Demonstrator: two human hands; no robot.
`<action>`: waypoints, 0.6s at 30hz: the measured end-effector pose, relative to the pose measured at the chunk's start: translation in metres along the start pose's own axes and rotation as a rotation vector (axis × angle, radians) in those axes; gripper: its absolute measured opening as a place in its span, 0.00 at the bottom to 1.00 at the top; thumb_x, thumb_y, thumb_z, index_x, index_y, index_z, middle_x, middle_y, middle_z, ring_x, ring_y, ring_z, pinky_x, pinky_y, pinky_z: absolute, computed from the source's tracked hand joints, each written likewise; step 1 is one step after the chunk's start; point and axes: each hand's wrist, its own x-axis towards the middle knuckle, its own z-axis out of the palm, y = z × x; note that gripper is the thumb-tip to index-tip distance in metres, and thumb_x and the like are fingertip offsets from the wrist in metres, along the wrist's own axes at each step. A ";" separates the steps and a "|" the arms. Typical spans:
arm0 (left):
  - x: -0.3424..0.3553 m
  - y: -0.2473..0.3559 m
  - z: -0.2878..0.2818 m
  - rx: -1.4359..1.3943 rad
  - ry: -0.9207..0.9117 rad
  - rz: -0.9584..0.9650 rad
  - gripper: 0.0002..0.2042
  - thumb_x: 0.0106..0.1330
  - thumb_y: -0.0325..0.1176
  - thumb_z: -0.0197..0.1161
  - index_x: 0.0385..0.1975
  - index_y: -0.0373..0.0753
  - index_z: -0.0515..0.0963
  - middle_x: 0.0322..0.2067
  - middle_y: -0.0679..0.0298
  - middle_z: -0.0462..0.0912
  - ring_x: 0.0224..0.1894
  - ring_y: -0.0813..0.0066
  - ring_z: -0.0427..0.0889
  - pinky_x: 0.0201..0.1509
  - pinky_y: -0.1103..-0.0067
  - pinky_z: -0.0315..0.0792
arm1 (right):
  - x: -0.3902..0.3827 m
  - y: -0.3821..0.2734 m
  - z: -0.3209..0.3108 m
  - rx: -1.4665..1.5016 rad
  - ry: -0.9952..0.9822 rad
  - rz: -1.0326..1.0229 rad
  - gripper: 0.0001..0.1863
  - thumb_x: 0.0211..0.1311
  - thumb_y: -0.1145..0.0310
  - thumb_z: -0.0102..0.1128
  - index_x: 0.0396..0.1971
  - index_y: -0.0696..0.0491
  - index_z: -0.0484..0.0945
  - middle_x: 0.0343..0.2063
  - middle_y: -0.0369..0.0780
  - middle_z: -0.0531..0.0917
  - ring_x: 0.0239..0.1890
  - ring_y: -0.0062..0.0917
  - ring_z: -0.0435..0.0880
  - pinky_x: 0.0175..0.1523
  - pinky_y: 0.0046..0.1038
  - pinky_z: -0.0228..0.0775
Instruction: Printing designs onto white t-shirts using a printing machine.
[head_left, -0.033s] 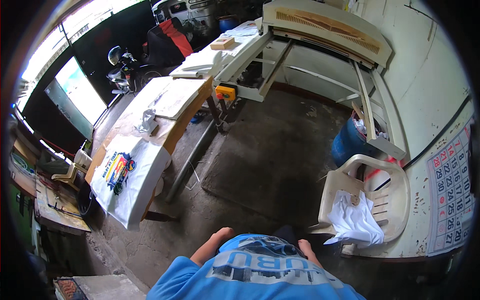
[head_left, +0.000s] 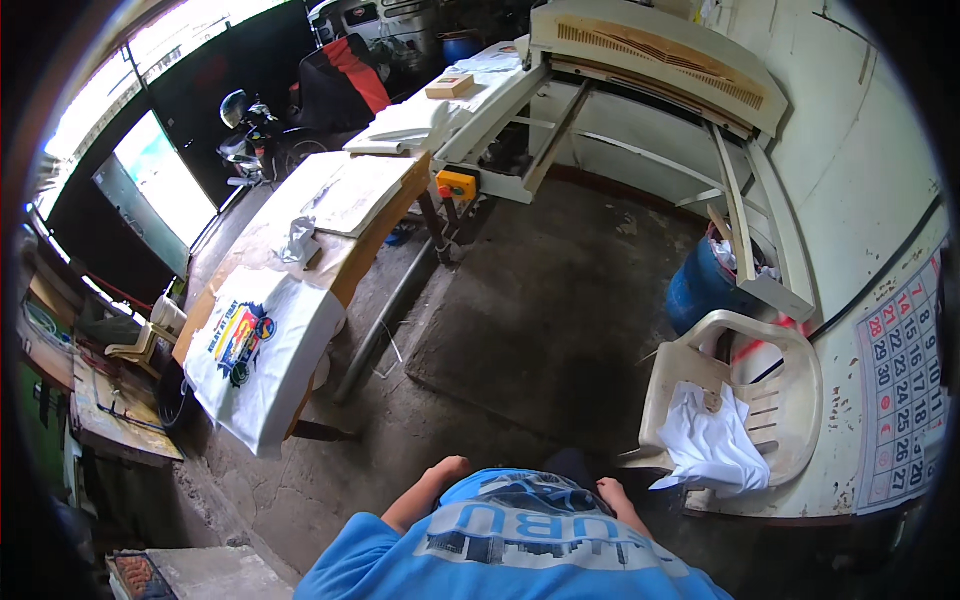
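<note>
My left hand (head_left: 453, 468) is low beside my blue shirt, held away from everything around it. My right hand (head_left: 609, 488) hangs at my other side, partly hidden by the shirt. The fingers of both hands are turned away or out of sight, and nothing shows in either. To the left, a white T-shirt (head_left: 275, 375) with a colourful print drapes over the near end of a wooden table (head_left: 362, 258). On my right, a crumpled white cloth (head_left: 700, 440) lies on the seat of a beige plastic armchair (head_left: 657, 398).
A large pale press-like machine (head_left: 655, 60) on a metal frame spans the back, with a yellow switch box (head_left: 457, 184) at its corner. A blue drum (head_left: 697, 285) stands behind the chair. A metal pipe (head_left: 385, 325) runs along the floor beside the table. A motorcycle (head_left: 250, 140) is parked beyond.
</note>
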 end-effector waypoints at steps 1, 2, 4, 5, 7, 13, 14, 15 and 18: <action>-0.005 -0.006 0.005 -0.044 0.015 0.023 0.17 0.56 0.43 0.55 0.40 0.39 0.78 0.43 0.53 0.78 0.47 0.61 0.77 0.48 0.71 0.70 | 0.003 -0.007 -0.005 -0.120 -0.090 -0.031 0.15 0.53 0.64 0.51 0.40 0.48 0.80 0.41 0.45 0.79 0.45 0.38 0.78 0.51 0.33 0.69; -0.010 -0.012 0.009 -0.055 0.047 -0.002 0.18 0.56 0.43 0.54 0.41 0.40 0.78 0.43 0.53 0.78 0.47 0.61 0.77 0.49 0.71 0.70 | 0.004 -0.012 -0.010 -0.112 -0.165 0.001 0.15 0.51 0.65 0.53 0.39 0.49 0.80 0.40 0.44 0.80 0.44 0.36 0.79 0.49 0.32 0.70; -0.018 -0.025 0.019 -0.054 0.067 -0.071 0.19 0.56 0.45 0.54 0.42 0.40 0.78 0.44 0.53 0.77 0.48 0.60 0.76 0.49 0.71 0.70 | 0.011 -0.024 -0.016 -0.222 -0.235 -0.032 0.15 0.48 0.66 0.53 0.38 0.47 0.81 0.41 0.44 0.80 0.45 0.37 0.78 0.51 0.32 0.69; -0.021 -0.032 0.022 -0.031 0.065 -0.151 0.21 0.55 0.48 0.54 0.43 0.41 0.77 0.45 0.53 0.77 0.48 0.57 0.76 0.51 0.71 0.69 | 0.013 -0.029 -0.018 -0.191 -0.220 0.012 0.15 0.47 0.67 0.54 0.38 0.47 0.81 0.40 0.44 0.80 0.45 0.37 0.78 0.51 0.32 0.70; -0.028 -0.047 0.030 -0.039 0.091 -0.230 0.21 0.52 0.47 0.58 0.42 0.41 0.78 0.44 0.54 0.78 0.46 0.58 0.77 0.50 0.70 0.70 | 0.017 -0.039 -0.023 -0.198 -0.225 -0.039 0.15 0.46 0.64 0.57 0.37 0.49 0.81 0.37 0.45 0.81 0.41 0.35 0.80 0.47 0.30 0.71; -0.058 -0.079 0.066 -0.301 0.271 -0.277 0.16 0.51 0.41 0.60 0.39 0.43 0.80 0.39 0.57 0.81 0.42 0.61 0.79 0.47 0.71 0.72 | 0.034 -0.073 -0.033 -0.290 -0.279 -0.112 0.15 0.47 0.65 0.56 0.37 0.49 0.81 0.38 0.44 0.81 0.43 0.34 0.80 0.49 0.31 0.71; -0.061 -0.083 0.071 -0.290 0.269 -0.285 0.16 0.51 0.40 0.60 0.39 0.42 0.80 0.38 0.57 0.81 0.41 0.61 0.79 0.45 0.71 0.72 | 0.038 -0.079 -0.032 -0.267 -0.301 -0.163 0.15 0.47 0.65 0.56 0.37 0.49 0.81 0.38 0.44 0.81 0.42 0.34 0.80 0.48 0.30 0.71; -0.063 -0.086 0.076 -0.257 0.252 -0.297 0.16 0.51 0.39 0.60 0.39 0.42 0.80 0.37 0.56 0.81 0.41 0.61 0.80 0.44 0.70 0.73 | 0.039 -0.084 -0.032 -0.251 -0.311 -0.171 0.15 0.48 0.65 0.56 0.37 0.50 0.81 0.37 0.44 0.82 0.41 0.34 0.80 0.48 0.30 0.71; -0.064 -0.091 0.085 -0.291 0.143 -0.442 0.15 0.50 0.38 0.60 0.37 0.41 0.80 0.36 0.56 0.81 0.38 0.62 0.80 0.40 0.70 0.73 | 0.042 -0.093 -0.031 -0.208 -0.275 -0.252 0.15 0.48 0.66 0.56 0.38 0.51 0.80 0.35 0.43 0.82 0.38 0.31 0.81 0.46 0.28 0.72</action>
